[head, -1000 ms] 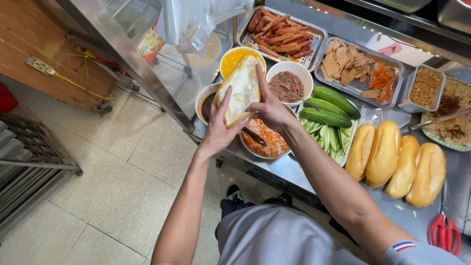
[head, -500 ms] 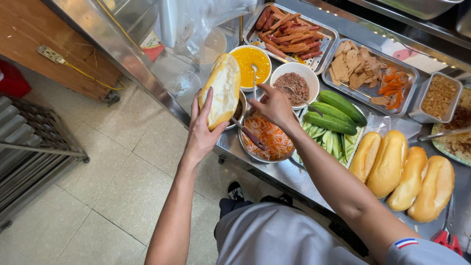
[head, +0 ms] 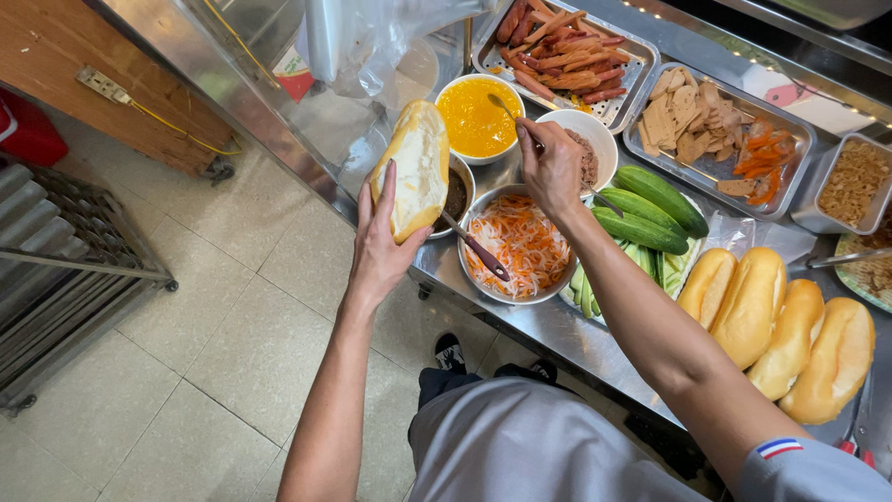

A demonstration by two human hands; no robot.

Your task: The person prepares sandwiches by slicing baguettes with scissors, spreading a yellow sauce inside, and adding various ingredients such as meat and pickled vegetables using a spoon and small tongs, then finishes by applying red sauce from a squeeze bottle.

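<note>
My left hand [head: 379,244] holds a split baguette [head: 413,167] upright over the counter's left edge. My right hand [head: 552,167] grips the handle of a spoon [head: 508,109] whose bowl dips into a white bowl of yellow sauce [head: 474,119]. Just under that hand sits a white bowl of brown minced filling [head: 592,151]. A metal bowl of pickled carrot and radish shreds [head: 520,244] with a brown-handled utensil [head: 476,247] lies between my two hands. A dark sauce bowl [head: 456,193] is partly hidden behind the bread.
Whole cucumbers [head: 650,206] and cucumber strips lie right of the pickles. Several baguettes [head: 780,325] rest at the right. Metal trays hold sausages [head: 562,51] and sliced meat with carrot [head: 711,125]. A plastic bag [head: 372,42] hangs at top. A wire rack [head: 65,270] stands on the tiled floor.
My right hand left the bread, reached up past the pickle bowl and took the spoon in the yellow sauce. My left hand turned the baguette upright and drew it left.
</note>
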